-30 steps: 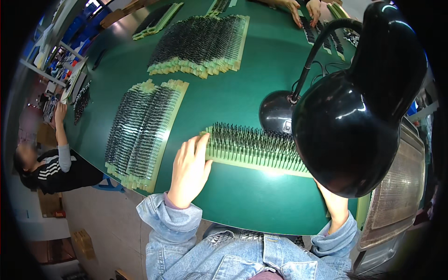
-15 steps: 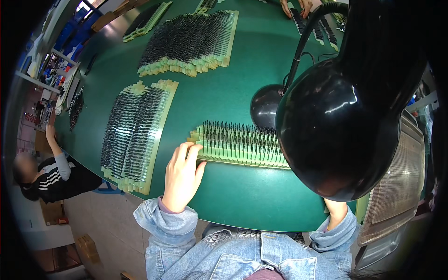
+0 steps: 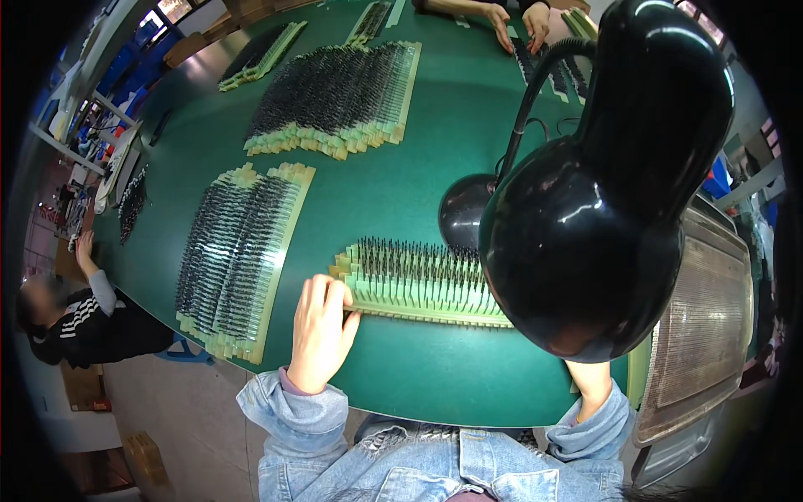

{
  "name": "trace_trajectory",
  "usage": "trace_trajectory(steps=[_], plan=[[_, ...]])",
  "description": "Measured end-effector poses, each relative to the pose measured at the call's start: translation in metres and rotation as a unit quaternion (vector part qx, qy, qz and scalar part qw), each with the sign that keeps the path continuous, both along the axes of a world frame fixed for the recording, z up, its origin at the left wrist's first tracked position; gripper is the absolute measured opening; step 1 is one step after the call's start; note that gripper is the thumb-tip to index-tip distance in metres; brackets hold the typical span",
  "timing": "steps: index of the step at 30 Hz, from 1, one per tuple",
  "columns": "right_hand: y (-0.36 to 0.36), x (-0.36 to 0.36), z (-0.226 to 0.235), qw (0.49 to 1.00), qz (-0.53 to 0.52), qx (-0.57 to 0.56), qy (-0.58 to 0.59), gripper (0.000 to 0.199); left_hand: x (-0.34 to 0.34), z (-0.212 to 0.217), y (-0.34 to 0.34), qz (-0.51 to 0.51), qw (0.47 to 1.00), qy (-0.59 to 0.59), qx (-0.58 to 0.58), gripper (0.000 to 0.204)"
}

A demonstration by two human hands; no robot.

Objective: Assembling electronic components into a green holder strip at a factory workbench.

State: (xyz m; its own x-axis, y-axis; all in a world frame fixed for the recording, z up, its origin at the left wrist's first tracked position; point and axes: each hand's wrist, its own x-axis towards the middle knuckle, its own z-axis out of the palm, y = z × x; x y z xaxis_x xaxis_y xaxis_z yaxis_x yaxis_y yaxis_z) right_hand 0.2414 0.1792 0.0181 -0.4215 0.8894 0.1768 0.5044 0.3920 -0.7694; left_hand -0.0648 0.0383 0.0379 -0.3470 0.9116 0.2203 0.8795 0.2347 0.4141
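A row of overlapping light-green strips (image 3: 418, 294) with upright black pins lies in front of me on the green table. My left hand (image 3: 318, 339) pinches the left end of the nearest strip, thumb on the near side and fingers curled over the end. My right hand (image 3: 589, 381) shows only its wrist and lower part below the black lamp head (image 3: 577, 259). The lamp hides its fingers, whatever they touch, and the right end of the strip row.
Further pinned strips lie in a left stack (image 3: 238, 259) and a far stack (image 3: 335, 100). The lamp base (image 3: 465, 209) stands behind my row. A metal mesh tray (image 3: 698, 326) is at right. Across the table, another person's hands (image 3: 523, 29) handle strips; someone else (image 3: 92, 309) sits at left.
The whole view has shifted, with the table lower in the picture. My left fingers have closed more tightly round the strip's end, and the near strip's edge has tilted slightly.
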Motion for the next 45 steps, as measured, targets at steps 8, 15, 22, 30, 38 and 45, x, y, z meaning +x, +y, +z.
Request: trace_trajectory(steps=[8,15,22,30,38,45], plan=[[0.0,-0.004,-0.001,0.996,0.069,0.047,-0.024,0.036,-0.005,0.01,-0.022,-0.017,0.996,-0.091,-0.006,0.034],[-0.001,-0.003,0.021,0.988,0.112,0.059,-0.09,0.029,-0.015,0.004,-0.034,-0.019,0.995,-0.1,-0.012,0.022],[0.004,-0.001,0.016,0.991,0.119,-0.06,-0.003,0.015,-0.027,0.012,-0.05,-0.061,0.985,-0.162,-0.026,0.011],[0.001,0.004,0.026,0.941,0.035,-0.255,0.22,0.02,-0.019,0.028,-0.053,-0.022,0.812,-0.582,0.036,0.017],[0.003,0.008,0.015,0.848,-0.062,-0.336,0.405,0.016,0.0,0.011,-0.031,0.048,0.786,-0.601,0.138,0.018],[0.005,0.006,0.022,0.851,-0.029,-0.348,0.393,0.021,0.003,0.008,-0.019,0.09,0.787,-0.576,0.201,0.017]])
